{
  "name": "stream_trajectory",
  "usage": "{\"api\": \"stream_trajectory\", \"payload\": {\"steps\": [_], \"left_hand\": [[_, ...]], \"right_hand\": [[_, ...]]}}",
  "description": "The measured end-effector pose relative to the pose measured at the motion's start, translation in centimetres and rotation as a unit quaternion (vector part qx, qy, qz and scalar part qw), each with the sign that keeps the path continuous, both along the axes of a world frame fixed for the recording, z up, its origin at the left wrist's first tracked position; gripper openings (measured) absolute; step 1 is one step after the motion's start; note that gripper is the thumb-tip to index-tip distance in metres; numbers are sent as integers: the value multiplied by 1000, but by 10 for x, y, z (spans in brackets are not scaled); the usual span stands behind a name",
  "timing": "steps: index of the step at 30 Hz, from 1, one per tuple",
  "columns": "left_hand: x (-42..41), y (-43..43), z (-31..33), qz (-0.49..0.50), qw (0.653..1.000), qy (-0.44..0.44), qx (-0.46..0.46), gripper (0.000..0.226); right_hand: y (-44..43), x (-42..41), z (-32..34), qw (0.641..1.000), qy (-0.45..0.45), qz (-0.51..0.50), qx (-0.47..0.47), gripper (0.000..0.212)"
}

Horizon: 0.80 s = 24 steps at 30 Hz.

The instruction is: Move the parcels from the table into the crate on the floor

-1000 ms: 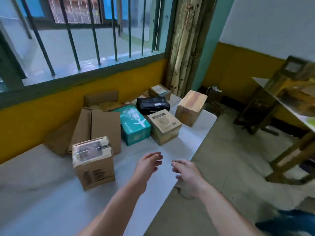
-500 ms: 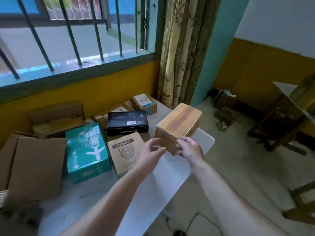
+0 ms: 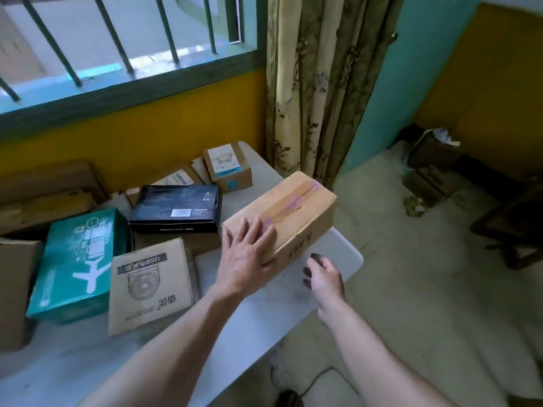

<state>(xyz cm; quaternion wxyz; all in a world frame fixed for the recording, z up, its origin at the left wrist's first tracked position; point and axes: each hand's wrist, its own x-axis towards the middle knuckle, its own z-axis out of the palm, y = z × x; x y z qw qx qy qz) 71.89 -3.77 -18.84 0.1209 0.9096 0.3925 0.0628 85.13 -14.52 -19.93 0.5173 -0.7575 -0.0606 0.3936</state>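
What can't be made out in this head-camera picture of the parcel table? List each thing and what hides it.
Crate: nowhere in the head view, outside the frame.
Taped brown parcel: near corner covered by the left hand.
Plain cardboard box: cut off by the left edge.
Flat parcel behind the black box: mostly covered by it.
Lettering on the parcel's side: too blurred to read.
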Motion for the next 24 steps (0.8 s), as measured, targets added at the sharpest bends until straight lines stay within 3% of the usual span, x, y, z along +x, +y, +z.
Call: {"api": "stream_trajectory", "payload": {"steps": [4,7,9,12,13,16,19,22,23,24], "left_hand": [[-7,7,4,55,982,-149,-98,60],[-19,17,17,109,941,-254,-194,53],[-31,21,26,176,865,-357,-307,48],[-50,21,37,270,701,-496,-436,34],[-58,20,41,285,665,-515,-460,33],[-74,15,50,293,599,-541,-513,34],[-90,8,58,297,534,-564,-556,37],[-111,7,63,304,523,-556,-570,31],[-117,7,65,301,544,-546,-562,30],[-124,9,66,297,586,-530,-536,31]], "right_hand": [[6,-1,2,997,55,38,25,14],[18,-11,12,990,96,37,97,20],[24,-17,20,986,80,19,145,21],[33,-27,32,980,48,-1,196,15],[37,-30,36,979,37,4,201,12],[45,-38,45,983,20,42,179,32],[50,-53,56,964,131,123,196,56],[54,-68,66,938,200,161,233,49],[56,-73,67,934,204,168,241,46],[57,-77,67,932,203,170,247,43]]}}
